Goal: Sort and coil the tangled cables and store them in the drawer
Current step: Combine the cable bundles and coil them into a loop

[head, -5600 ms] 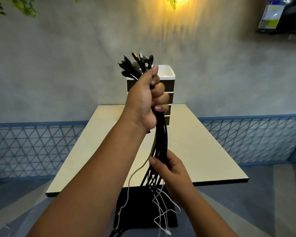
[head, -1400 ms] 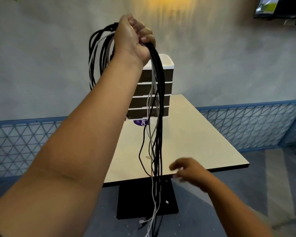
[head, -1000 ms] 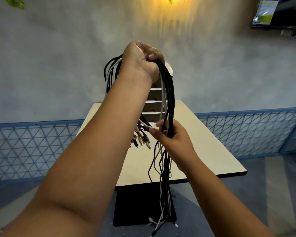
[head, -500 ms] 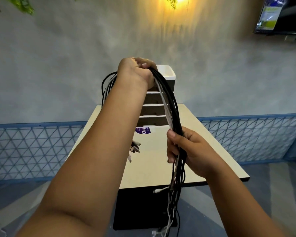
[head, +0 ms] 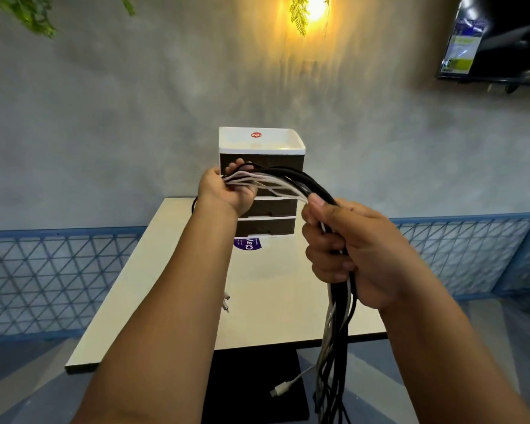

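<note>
Coiling step in hand: gathering the whole cable bundle (head: 291, 180) into a first loop, well above the bench (head: 172, 270) and in front of the drawer unit (head: 262, 182). Left hand (head: 227, 191) gripping the far bend of the bundle, fingers curled round black and white strands together. Right hand (head: 349, 249) clamping the near part of the same bundle in a closed fist, thumb pressing on top. Running between the two hands in a shallow arc; hanging below the right hand past the near edge of the bench toward the floor, with a white plug (head: 279, 391) dangling near the black pedestal base (head: 254, 387). Showing loose connector ends (head: 226, 302) just beside the left forearm, over the bench. Sorting apparently not done, judging by black and white strands lying mixed in one bundle. Calling next, probably, for drawing the hanging length up into a further loop against the left hand, keeping turns even and avoiding snagging plugs on the near edge. Containers: drawer unit standing at the far edge of the bench, all visible drawers closed, contents not visible; shallow white top tray (head: 288, 148) apparently holding nothing. Purple label (head: 248, 243) lying on the bench just in front of the unit.
</note>
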